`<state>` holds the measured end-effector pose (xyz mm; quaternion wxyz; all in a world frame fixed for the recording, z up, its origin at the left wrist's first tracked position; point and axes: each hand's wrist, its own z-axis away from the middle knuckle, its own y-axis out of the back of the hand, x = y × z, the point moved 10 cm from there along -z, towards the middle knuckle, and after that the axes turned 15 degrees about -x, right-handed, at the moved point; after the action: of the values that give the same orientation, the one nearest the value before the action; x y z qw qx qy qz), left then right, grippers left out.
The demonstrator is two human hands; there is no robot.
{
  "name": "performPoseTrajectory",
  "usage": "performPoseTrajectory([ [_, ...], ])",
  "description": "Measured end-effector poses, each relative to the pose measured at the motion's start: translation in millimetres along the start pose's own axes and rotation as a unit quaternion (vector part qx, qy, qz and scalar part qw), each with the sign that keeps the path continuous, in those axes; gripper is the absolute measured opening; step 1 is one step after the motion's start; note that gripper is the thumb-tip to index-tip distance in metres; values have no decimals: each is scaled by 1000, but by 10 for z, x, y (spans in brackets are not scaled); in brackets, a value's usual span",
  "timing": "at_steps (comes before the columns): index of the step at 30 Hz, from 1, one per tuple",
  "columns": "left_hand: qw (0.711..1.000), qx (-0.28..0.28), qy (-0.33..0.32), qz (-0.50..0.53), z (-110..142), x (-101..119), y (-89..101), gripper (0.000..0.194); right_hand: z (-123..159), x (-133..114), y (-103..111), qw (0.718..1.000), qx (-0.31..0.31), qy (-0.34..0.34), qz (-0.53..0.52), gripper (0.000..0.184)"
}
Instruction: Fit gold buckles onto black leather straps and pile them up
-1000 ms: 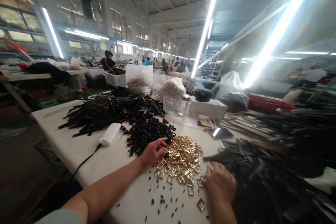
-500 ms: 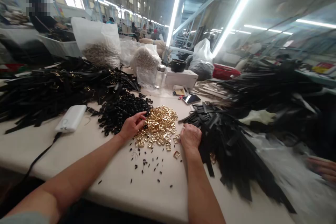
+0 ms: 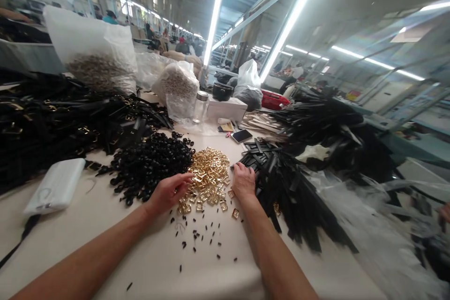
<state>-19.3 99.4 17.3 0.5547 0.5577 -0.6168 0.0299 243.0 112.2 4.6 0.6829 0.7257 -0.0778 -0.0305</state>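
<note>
My left hand (image 3: 169, 193) is at the near left edge of a heap of gold-coloured buckles (image 3: 211, 168). Its fingers stretch towards the heap, with the thumb apart below them and nothing visible between. Just beyond that hand lies a pile of small black loops (image 3: 151, 164). On the other side of the buckles, my right hand (image 3: 244, 181) has its fingers bent down at the tips of a pile of black straps (image 3: 288, 192). It seems closed on a strap end, mostly covered by the fingers. One loose buckle (image 3: 235, 213) lies beside the right wrist.
Small black bits (image 3: 195, 234) are scattered on the pale tabletop (image 3: 147, 262). A white power bank (image 3: 56, 185) with a cable lies left. Behind are a phone (image 3: 242, 136), a glass jar (image 3: 200, 107) and filled plastic bags (image 3: 177, 86). More black straps (image 3: 63, 122) are heaped left.
The view has turned somewhat to the right. My left hand has drawn back from between the two piles to the near edge of the buckles. My right hand has shifted slightly forward along the straps.
</note>
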Motion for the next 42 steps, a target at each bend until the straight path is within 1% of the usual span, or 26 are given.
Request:
performPoseTrajectory([
  [3,999,-4,22,38,-46,-80,-26,33,-110,59,-41,1000,-16,5,16,31],
  [6,998,-10,29,55,-77,-114,-39,34,-234,86,-67,999,-28,18,26,26],
  [9,998,-10,28,51,-81,-124,-42,32,-335,56,10,999,-25,35,24,23],
  [12,997,-2,30,65,-77,-129,-33,30,-306,-76,250,998,-3,60,7,24],
  [14,995,5,39,93,-74,-129,-30,30,-159,-241,490,995,32,88,-20,23],
  [16,987,9,55,151,-66,-123,-46,32,123,-472,792,974,105,162,-118,23],
  [17,981,11,61,186,-62,-110,-61,34,272,-581,892,958,127,195,-169,24],
  [18,973,11,68,222,-58,-91,-82,38,407,-686,943,942,135,223,-213,24],
  [19,964,11,74,254,-55,-68,-104,41,514,-797,937,932,123,243,-240,24],
  [22,942,2,96,323,-53,-11,-187,53,716,-1007,797,924,95,244,-277,28],
  [25,934,-18,128,333,-55,-16,-279,59,790,-1146,642,926,74,249,-275,33],
  [27,931,-33,144,332,-59,-38,-337,58,800,-1202,591,926,64,260,-265,35],
  [30,915,-30,167,366,-59,-87,-376,55,801,-1212,591,925,53,279,-254,38],
  [32,904,-7,183,387,-54,-129,-342,54,798,-1165,612,922,52,287,-253,42],
  [34,894,25,196,403,-44,-176,-276,55,791,-1077,641,920,64,286,-261,44],
  [37,878,61,212,425,-18,-251,-206,57,783,-980,669,915,81,287,-273,33],
  [39,872,71,218,432,-7,-282,-191,59,778,-974,666,913,78,293,-272,27],
  [42,869,74,222,436,-5,-286,-189,59,771,-973,675,910,74,291,-284,24],
])
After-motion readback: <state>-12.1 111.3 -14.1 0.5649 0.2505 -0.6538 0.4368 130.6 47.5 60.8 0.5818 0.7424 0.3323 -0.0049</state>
